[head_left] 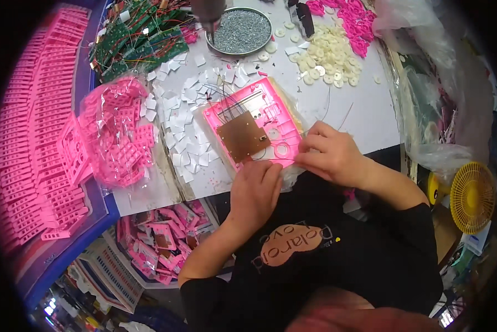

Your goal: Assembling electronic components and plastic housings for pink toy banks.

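A pink plastic housing (289,116) lies open on the table before me, tilted to the left. Inside it sits a brown circuit board (241,137), with several thin wires fanning out past its far edge. My left hand (255,191) is closed at the housing's near left corner, fingertips over the rim beside the board. At the near right corner, my right hand (330,155) pinches a thin wire (281,160) that stretches across toward my left fingertips. The tips of both hands are partly hidden. Clear plastic film shows beneath the housing.
White paper squares (184,141) lie to the left, beside bagged pink parts (118,135). Green circuit boards (140,47), a dish of screws (241,32) and a dark driver tip (209,14) are beyond. Cream discs (331,58) lie far right; a yellow fan (472,197) stands right.
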Available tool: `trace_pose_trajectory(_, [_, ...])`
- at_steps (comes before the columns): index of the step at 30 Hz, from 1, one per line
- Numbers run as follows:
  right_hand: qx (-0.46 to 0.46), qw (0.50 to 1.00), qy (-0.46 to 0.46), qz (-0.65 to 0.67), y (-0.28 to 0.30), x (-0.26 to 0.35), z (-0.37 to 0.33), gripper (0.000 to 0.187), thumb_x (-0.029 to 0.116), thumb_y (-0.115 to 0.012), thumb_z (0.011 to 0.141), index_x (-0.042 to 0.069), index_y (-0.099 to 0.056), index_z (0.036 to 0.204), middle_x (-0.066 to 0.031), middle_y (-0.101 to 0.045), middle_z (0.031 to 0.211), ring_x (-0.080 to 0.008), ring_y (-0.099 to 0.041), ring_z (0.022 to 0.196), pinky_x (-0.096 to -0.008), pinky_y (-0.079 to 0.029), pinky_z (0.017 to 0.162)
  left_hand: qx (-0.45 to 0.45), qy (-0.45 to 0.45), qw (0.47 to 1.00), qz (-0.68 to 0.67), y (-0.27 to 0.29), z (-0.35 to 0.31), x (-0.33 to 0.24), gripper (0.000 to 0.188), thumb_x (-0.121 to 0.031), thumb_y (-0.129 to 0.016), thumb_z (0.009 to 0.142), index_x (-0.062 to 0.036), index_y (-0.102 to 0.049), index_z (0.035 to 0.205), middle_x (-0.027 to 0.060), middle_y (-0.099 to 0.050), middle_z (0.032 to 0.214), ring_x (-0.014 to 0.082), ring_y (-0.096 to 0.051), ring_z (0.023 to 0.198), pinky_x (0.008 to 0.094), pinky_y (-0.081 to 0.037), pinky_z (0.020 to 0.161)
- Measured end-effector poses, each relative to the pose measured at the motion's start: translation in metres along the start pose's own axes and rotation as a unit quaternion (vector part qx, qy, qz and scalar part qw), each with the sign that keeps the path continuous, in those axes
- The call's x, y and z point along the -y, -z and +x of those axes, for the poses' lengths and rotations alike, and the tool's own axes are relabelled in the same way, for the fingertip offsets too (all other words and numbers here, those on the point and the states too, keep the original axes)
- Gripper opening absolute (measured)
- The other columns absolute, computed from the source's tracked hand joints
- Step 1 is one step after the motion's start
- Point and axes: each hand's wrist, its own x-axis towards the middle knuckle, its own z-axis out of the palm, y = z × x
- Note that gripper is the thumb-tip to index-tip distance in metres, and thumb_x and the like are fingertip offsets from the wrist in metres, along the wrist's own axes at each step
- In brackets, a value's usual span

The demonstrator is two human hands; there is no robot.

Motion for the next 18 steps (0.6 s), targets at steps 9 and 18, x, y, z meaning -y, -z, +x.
trace_pose_trajectory(9, [0.112, 0.992, 0.05, 0.021, -0.006, -0.017, 0.014, 0.02, 0.01, -0.077, 0.074, 0.007, -0.069, 0.092, -0.0058, -0.06, 0.092, -0.028, -0.059, 0.087, -0.0392, -0.053, 0.068, -0.002, 0.015, 1.0, 0.0, -0.001, 0.002, 0.003, 0.023, -0.001, -0.073, 0.078, -0.0051, -0.069, 0.101, 0.0103, -0.064, 0.094, 0.0306, -0.062, 0.085, 0.0407, -0.051, 0.073])
trace_pose_trajectory(18, [-0.09, 0.991, 0.066, 0.073, -0.03, -0.043, -0.017, 0.026, 0.015, -0.084, 0.077, 0.012, -0.076, 0.102, -0.002, -0.051, 0.075, -0.0228, -0.046, 0.067, -0.036, -0.035, 0.056, 0.059, -0.092, 0.99, 0.086, 0.0, 0.006, 0.007, 0.051, -0.01, -0.066, 0.075, -0.0143, -0.068, 0.125, 0.0048, -0.063, 0.101, 0.0228, -0.062, 0.088, 0.0355, -0.047, 0.068])
